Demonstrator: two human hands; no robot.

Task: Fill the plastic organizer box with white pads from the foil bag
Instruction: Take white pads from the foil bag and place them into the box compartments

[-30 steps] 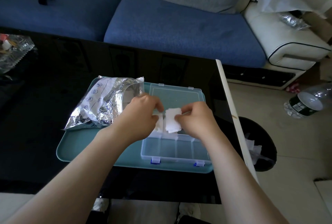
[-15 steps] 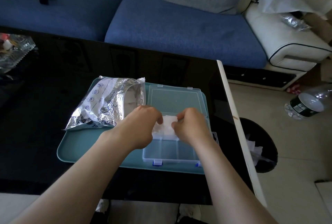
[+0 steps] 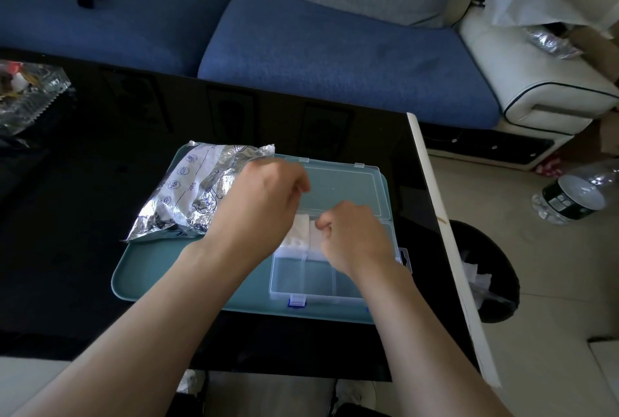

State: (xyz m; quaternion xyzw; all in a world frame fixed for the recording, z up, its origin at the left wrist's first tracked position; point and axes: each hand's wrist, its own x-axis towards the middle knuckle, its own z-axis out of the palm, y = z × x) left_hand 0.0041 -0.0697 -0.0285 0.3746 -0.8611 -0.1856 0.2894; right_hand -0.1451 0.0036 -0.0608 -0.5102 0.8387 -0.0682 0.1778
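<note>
Early filling: white pads [image 3: 301, 232] occupy far compartments of the organizer box [image 3: 303, 282], near ones empty; right hand [image 3: 355, 239] grip curled on pads, left hand [image 3: 264, 202] grip cannot be told; foil bag [image 3: 201, 189] beside box

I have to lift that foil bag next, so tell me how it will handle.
The foil bag is creased and slumped on the teal tray, so it will probably flop and crumple where gripped. It looks thin-walled, so likely light. Its shiny skin may be a bit slippery.
</note>
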